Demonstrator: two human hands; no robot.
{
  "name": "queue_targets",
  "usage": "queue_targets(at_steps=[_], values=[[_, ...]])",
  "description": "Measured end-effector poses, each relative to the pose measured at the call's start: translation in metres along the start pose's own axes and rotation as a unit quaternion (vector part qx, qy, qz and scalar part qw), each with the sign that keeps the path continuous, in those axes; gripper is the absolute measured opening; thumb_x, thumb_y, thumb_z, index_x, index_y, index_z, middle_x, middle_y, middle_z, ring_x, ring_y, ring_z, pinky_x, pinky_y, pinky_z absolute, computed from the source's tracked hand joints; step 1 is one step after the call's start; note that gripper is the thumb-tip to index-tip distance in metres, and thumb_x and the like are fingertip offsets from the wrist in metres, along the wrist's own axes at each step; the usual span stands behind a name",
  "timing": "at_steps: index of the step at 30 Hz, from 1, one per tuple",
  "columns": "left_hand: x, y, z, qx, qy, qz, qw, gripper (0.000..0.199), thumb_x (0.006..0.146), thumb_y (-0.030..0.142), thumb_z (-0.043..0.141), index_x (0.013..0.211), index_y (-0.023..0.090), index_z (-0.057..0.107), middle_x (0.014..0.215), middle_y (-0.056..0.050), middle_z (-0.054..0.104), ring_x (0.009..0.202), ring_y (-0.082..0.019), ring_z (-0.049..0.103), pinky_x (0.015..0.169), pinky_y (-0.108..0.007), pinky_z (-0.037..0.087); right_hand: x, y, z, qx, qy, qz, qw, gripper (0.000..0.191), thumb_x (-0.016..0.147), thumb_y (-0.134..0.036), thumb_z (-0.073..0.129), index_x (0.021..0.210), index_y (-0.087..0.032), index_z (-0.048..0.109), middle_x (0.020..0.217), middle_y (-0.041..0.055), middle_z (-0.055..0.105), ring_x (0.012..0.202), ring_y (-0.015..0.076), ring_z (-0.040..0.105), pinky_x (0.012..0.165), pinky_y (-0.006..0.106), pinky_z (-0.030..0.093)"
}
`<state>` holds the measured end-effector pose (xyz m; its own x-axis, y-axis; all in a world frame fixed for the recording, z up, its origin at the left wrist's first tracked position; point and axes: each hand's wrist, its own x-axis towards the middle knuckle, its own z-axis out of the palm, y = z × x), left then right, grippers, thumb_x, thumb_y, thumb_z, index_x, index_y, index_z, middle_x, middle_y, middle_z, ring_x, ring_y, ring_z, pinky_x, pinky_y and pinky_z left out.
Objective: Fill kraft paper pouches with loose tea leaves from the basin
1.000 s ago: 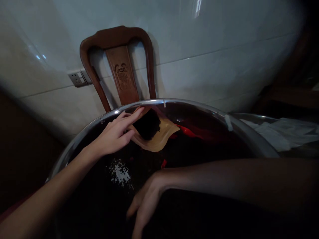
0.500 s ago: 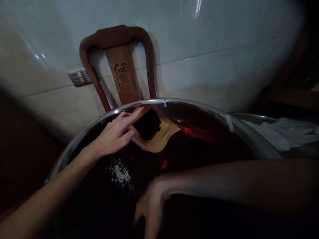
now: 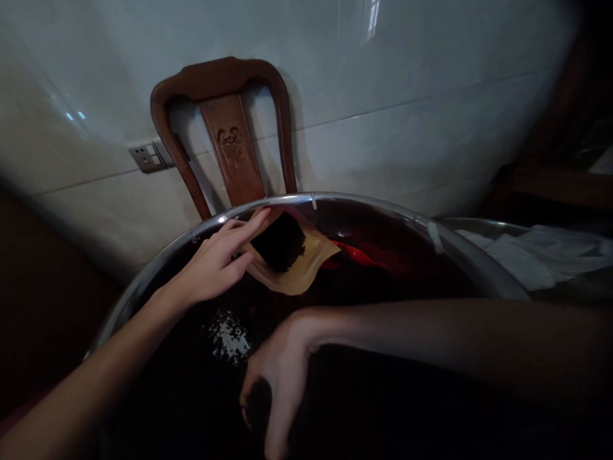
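Observation:
A tan paper bag [image 3: 299,271] lies with its mouth open near the far rim of a large round metal basin [image 3: 368,203]. Dark loose material shows inside the bag. My left hand [image 3: 223,259] grips the bag's left edge, with the index finger stretched along it. Below the bag, my right hand [image 3: 280,374] hangs over the dark material in the basin, thumb and fingers curved apart, and nothing shows between them. Its fingertips are partly lost in shadow. A red object [image 3: 357,253] lies to the right of the bag.
A carved wooden chair [image 3: 232,147] stands behind the basin against a tiled wall [image 3: 383,147]. A wall socket [image 3: 147,158] is left of the chair. At the right, white plastic [image 3: 541,255] lies in another round container. A pale patch [image 3: 230,338] shows through the dark material.
My right hand has moved up and slightly left, towards the bag, and now covers the spot where a small red piece lay. My left hand stays on the bag.

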<state>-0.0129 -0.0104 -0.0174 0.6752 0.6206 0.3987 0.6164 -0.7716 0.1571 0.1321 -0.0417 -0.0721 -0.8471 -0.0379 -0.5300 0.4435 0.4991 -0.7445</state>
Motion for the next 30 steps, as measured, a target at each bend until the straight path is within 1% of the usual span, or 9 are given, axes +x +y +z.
queue_targets(at_steps=[3, 6, 13, 15, 19, 23, 25, 27, 30], values=[[0.000, -0.001, 0.000, -0.004, -0.002, -0.003, 1.000, 0.062, 0.091, 0.032, 0.043, 0.148, 0.028, 0.020, 0.150, -0.002, 0.031, 0.130, -0.029, 0.036, 0.108, -0.048, 0.029, -0.021, -0.010, -0.012, -0.009, -0.041, -0.026, 0.999, 0.042, 0.065, -0.038, 0.069, 0.101, -0.018, 0.061, 0.091, -0.0036, 0.064, 0.086, 0.0123, 0.061, 0.070, 0.018, 0.048], [-0.001, -0.002, 0.000, -0.002, -0.009, -0.006, 1.000, 0.062, 0.091, 0.033, 0.043, 0.148, 0.028, 0.019, 0.151, -0.002, 0.030, 0.132, -0.029, 0.034, 0.110, -0.050, 0.027, -0.034, -0.016, -0.020, -0.028, 0.020, -0.052, 0.998, 0.040, 0.069, -0.039, 0.067, 0.102, -0.018, 0.060, 0.096, -0.0028, 0.064, 0.090, 0.0122, 0.061, 0.076, 0.018, 0.046], [-0.001, -0.005, -0.001, 0.007, -0.014, 0.007, 1.000, 0.061, 0.092, 0.029, 0.042, 0.148, 0.032, 0.017, 0.152, -0.001, 0.027, 0.135, -0.029, 0.031, 0.112, -0.052, 0.024, -0.070, -0.025, -0.034, 0.019, 0.062, -0.187, 0.980, 0.021, 0.073, -0.029, 0.063, 0.088, -0.015, 0.058, 0.088, -0.0008, 0.064, 0.089, 0.0115, 0.061, 0.086, 0.022, 0.045], [0.000, -0.003, -0.003, 0.000, -0.012, 0.008, 1.000, 0.060, 0.092, 0.029, 0.041, 0.148, 0.030, 0.018, 0.151, -0.002, 0.029, 0.133, -0.029, 0.033, 0.111, -0.051, 0.026, -0.083, -0.026, -0.039, 0.016, 0.104, -0.196, 0.975, 0.024, 0.071, -0.027, 0.064, 0.091, -0.015, 0.060, 0.090, -0.0004, 0.064, 0.090, 0.0117, 0.060, 0.087, 0.023, 0.044], [0.001, 0.000, -0.004, -0.033, -0.014, -0.003, 0.999, 0.059, 0.092, 0.038, 0.044, 0.146, 0.030, 0.025, 0.144, -0.005, 0.040, 0.126, -0.030, 0.042, 0.107, -0.049, 0.034, -0.106, -0.025, -0.052, -0.025, 0.230, -0.139, 0.963, 0.038, 0.066, -0.030, 0.068, 0.102, -0.017, 0.062, 0.095, -0.0020, 0.063, 0.087, 0.0116, 0.060, 0.079, 0.022, 0.046], [0.002, 0.003, -0.002, -0.017, -0.014, -0.024, 0.999, 0.043, 0.091, 0.033, 0.045, 0.133, 0.026, 0.047, 0.128, -0.007, 0.054, 0.110, -0.029, 0.052, 0.095, -0.050, 0.044, -0.120, -0.020, -0.062, -0.104, 0.310, -0.124, 0.937, 0.024, 0.069, -0.028, 0.061, 0.088, -0.014, 0.065, 0.090, -0.0014, 0.062, 0.082, 0.0109, 0.057, 0.074, 0.023, 0.045], [0.003, 0.004, -0.001, -0.007, -0.014, -0.028, 0.999, 0.045, 0.090, 0.028, 0.043, 0.135, 0.025, 0.045, 0.131, -0.008, 0.052, 0.113, -0.029, 0.051, 0.097, -0.051, 0.043, -0.120, -0.017, -0.064, -0.154, 0.348, -0.085, 0.921, 0.028, 0.069, -0.030, 0.060, 0.091, -0.014, 0.065, 0.089, 0.0000, 0.063, 0.078, 0.0115, 0.057, 0.072, 0.024, 0.044], [0.003, 0.004, -0.001, -0.010, -0.009, -0.027, 1.000, 0.054, 0.090, 0.028, 0.043, 0.142, 0.025, 0.034, 0.139, -0.008, 0.045, 0.121, -0.030, 0.045, 0.103, -0.053, 0.037, -0.114, -0.013, -0.063, -0.201, 0.391, -0.019, 0.898, 0.039, 0.068, -0.037, 0.062, 0.100, -0.015, 0.065, 0.086, 0.0017, 0.063, 0.074, 0.0133, 0.057, 0.068, 0.027, 0.044], [0.003, 0.000, 0.000, -0.017, 0.008, -0.007, 1.000, 0.060, 0.090, 0.031, 0.044, 0.146, 0.026, 0.026, 0.144, -0.008, 0.039, 0.124, -0.031, 0.043, 0.105, -0.052, 0.034, -0.094, 0.001, -0.062, -0.259, 0.481, 0.071, 0.835, 0.053, 0.066, -0.043, 0.063, 0.111, -0.014, 0.062, 0.089, 0.0075, 0.064, 0.076, 0.0188, 0.058, 0.066, 0.031, 0.044]])
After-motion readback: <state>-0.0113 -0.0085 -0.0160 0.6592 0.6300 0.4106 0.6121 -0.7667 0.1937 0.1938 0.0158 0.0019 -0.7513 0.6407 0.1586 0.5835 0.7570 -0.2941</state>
